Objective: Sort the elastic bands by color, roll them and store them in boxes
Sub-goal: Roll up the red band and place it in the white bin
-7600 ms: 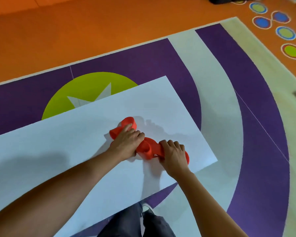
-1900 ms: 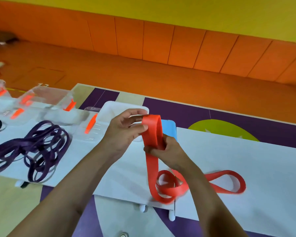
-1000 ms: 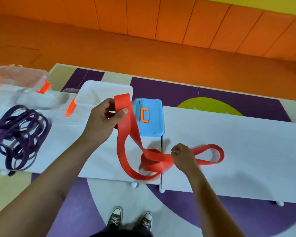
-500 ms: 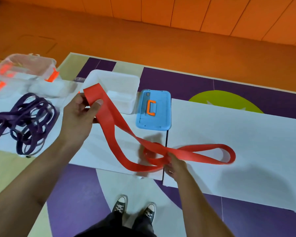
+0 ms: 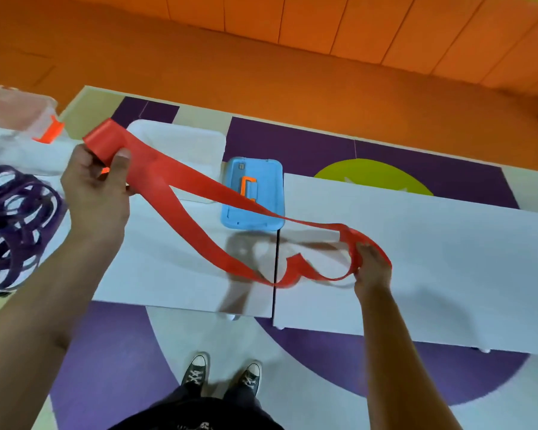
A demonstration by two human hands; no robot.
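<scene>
Down by the person's shoes (image 5: 221,374) nothing has moved; the action is on the table (image 5: 448,259). The right hand (image 5: 371,265) has slid out along the red band (image 5: 174,172), away from the crossing near the seam between the two tabletops where it was half a second ago. It now grips the band's far end, fingers curled round the strap just above the right-hand top, though that end is blurred. The loop that lay flat out to the right has been drawn in, and one slack kink is left, sagging onto the table at the seam.

The left hand (image 5: 97,187) has lifted and pulled back toward the left. It pinches the other end of the band between thumb and fingers, held up in the air in front of the white box (image 5: 184,147). So the band hangs stretched between both hands, well off the table on the left side and dipping low in the middle.

I'd say the band is being untwisted and laid straight before rolling; no roll has been started yet and nothing red is stored.

The purple bands (image 5: 13,218) lie in a loose tangle at the left, unrolled. Beyond the band sits the blue lid (image 5: 255,193), beside the white box, and a clear box (image 5: 16,110) stands at the far left.
</scene>
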